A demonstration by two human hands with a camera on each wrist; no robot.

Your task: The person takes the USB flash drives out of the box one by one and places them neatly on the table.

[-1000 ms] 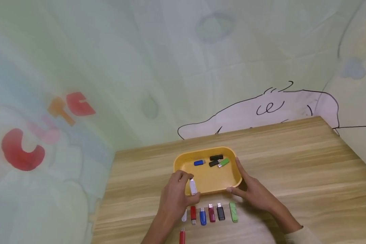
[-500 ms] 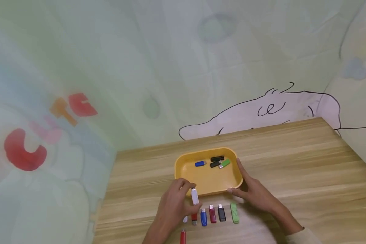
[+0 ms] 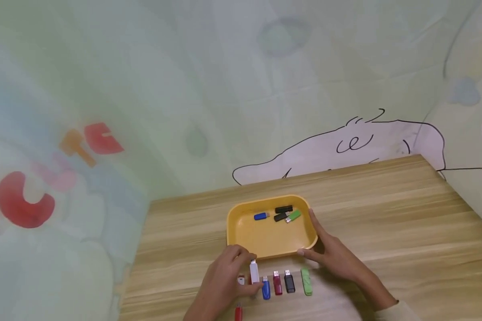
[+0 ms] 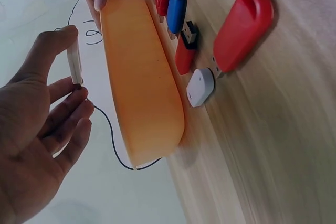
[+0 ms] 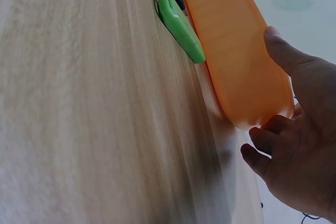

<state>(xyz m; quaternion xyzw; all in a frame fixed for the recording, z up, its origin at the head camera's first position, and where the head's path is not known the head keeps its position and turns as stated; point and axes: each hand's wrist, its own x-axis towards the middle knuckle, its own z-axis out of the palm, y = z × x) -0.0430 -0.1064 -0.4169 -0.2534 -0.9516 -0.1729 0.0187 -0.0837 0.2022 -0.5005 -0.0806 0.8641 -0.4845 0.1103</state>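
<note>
My left hand (image 3: pixel 221 278) pinches a white USB stick (image 3: pixel 254 271) between thumb and fingertips, metal plug pointing away from me. It hovers just in front of a yellow plastic tray (image 3: pixel 265 236), over the left part of a row of USB sticks. At the tray's right front corner, my right hand (image 3: pixel 335 256) grips the wall, its thumb on the front side. Blue (image 3: pixel 266 290), dark red (image 3: pixel 277 284), black (image 3: pixel 289 283) and green (image 3: pixel 306 281) sticks lie in the row. A red stick (image 4: pixel 186 51) and a small white one (image 4: pixel 200 86) show in the left wrist view.
Inside the tray lie a blue stick (image 3: pixel 260 216), a green one (image 3: pixel 293 216) and two black ones. Another red stick (image 3: pixel 238 313) lies nearer me, in front of the row. The wooden table (image 3: pixel 385 209) meets a printed cloth backdrop (image 3: pixel 225 89) behind.
My left hand has brought the white USB stick from over the tray's front edge toward me, above the row. The right hand stays on the tray's corner.
</note>
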